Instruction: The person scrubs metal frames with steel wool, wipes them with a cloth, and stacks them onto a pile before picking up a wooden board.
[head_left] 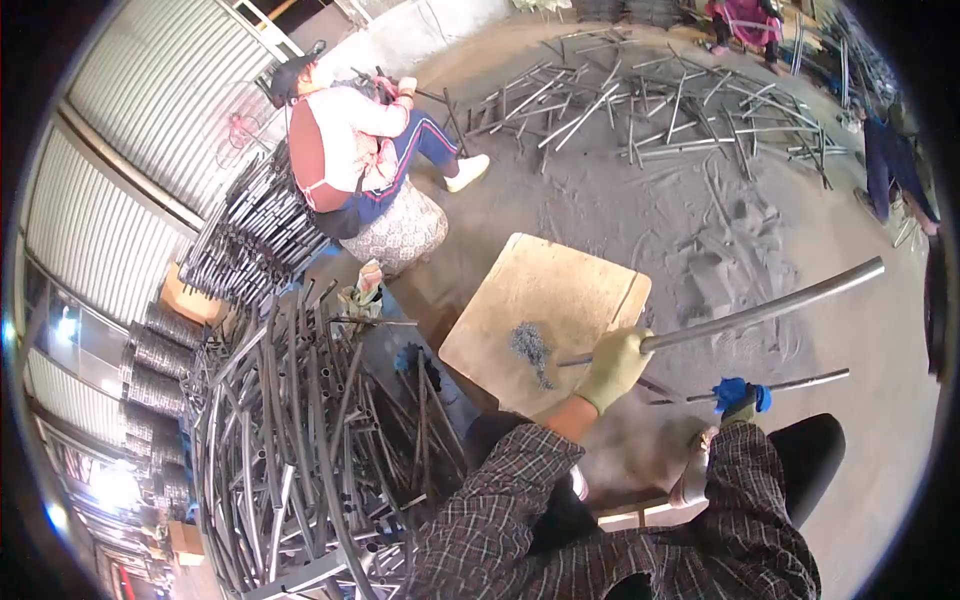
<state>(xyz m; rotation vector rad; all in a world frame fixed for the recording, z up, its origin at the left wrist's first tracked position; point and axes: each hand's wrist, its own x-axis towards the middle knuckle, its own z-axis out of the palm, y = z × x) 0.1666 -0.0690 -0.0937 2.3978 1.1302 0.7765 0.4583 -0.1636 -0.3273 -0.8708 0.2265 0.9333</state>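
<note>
The left hand (612, 368) has its fingers wrapped around a curved metal tube (770, 312) at the pale board's (545, 275) near right edge, while the right hand's (738, 411) fingers, farther right, grip a thinner rod (812, 380) through blue material (742, 391).

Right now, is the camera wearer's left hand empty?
No, the gloved left hand grips a long grey tube.

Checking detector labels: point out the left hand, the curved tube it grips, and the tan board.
Left hand (613, 369): head view, gloved back.
Curved tube (765, 314): head view, exposed shaft.
Tan board (560, 281): head view, bare top.
</note>
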